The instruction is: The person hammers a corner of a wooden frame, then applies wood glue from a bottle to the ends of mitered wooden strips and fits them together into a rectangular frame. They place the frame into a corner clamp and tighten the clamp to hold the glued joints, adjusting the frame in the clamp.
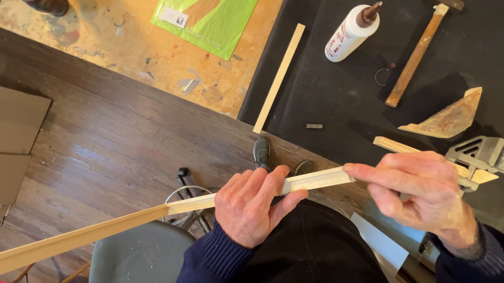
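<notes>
while the left hand (251, 205) grips a long wood strip (117, 224), right hand (423, 192) fingertips pinch its end.

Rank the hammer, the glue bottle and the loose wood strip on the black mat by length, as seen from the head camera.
1. Loose wood strip, longest.
2. Hammer.
3. Glue bottle, shortest.
All three lie on the black mat, similarly far away.
</notes>
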